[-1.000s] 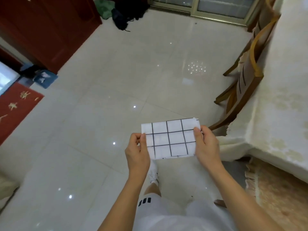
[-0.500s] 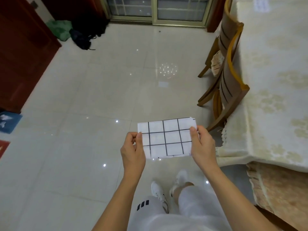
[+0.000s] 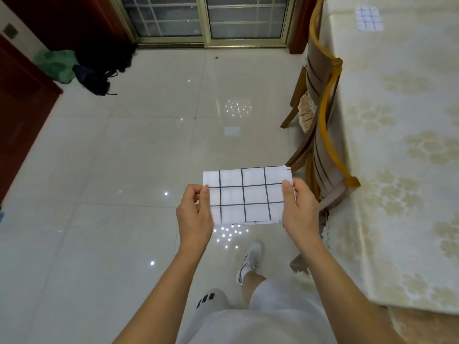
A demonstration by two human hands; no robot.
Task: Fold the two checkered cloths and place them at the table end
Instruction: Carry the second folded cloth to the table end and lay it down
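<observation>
Since the earlier pictures the view had swung toward the window, bringing more of the table and a second cloth into sight, while the folded cloth stayed between both hands above the floor.

Far left of the hands stood a dark red wooden cabinet (image 3: 27, 100), and beyond it a green bundle (image 3: 56, 65) and a black bag (image 3: 95, 79) lay on the glossy pale tile floor (image 3: 124, 157). The left hand (image 3: 195, 214) pinched the left edge of the folded cloth (image 3: 244, 194), thumb on top and fingers curled beneath. That cloth was a flat white rectangle, thin and soft, crossed by dark grid lines, held level in the air. The right hand (image 3: 300, 209) gripped its right edge the same way, thumb laid over the top. Below the hands showed white shorts and a white shoe (image 3: 250, 259).

Just right of the right hand stood a wooden chair (image 3: 325, 150) with a curved yellow rail, pushed against the table (image 3: 402, 170), between the hands and the tabletop. A cream tablecloth with a pale flower pattern and a lacy hem covered the table. Well beyond the hands, at the table's far end, lay the second cloth (image 3: 368, 18), a small checked square resting flat.
</observation>
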